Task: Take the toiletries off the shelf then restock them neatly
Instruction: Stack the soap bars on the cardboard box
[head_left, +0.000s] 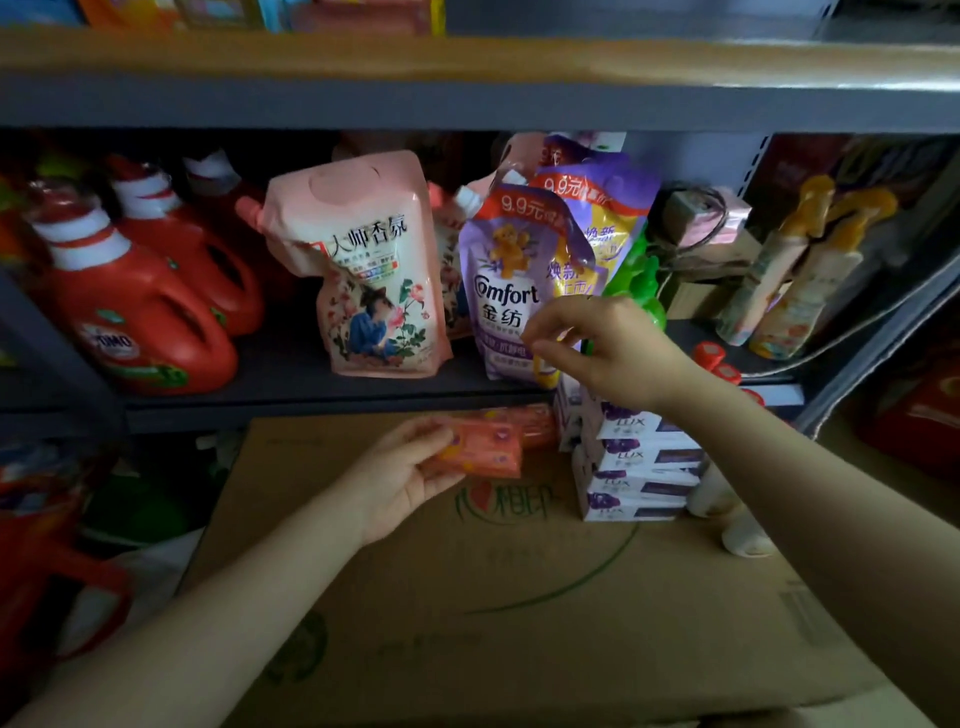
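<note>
**shelfie_92:** When I checked that moment, the left hand (402, 480) was gripping a small stack of orange soap packs (480, 449), fingers and thumb wrapped round the near end, held just above the cardboard box (519, 597) in front of the shelf (311, 400).

**restock_guy:** And the right hand (605, 351)?

**shelfie_92:** It was up at the shelf edge, fingers loosely curled, thumb and forefinger close together right in front of the purple Comfort pouch (506, 291). Couldn't tell if it actually had hold of anything, too blurry.

**restock_guy:** Where was the other stuff?

**shelfie_92:** Purple Lux soap boxes (644, 467) were stacked on the cardboard box under the right wrist. On the shelf, a pink refill pouch (374, 260) stood left of the Comfort one, with red detergent jugs (150, 317) further left and spray bottles (800, 280) leaning at the far right.
</note>
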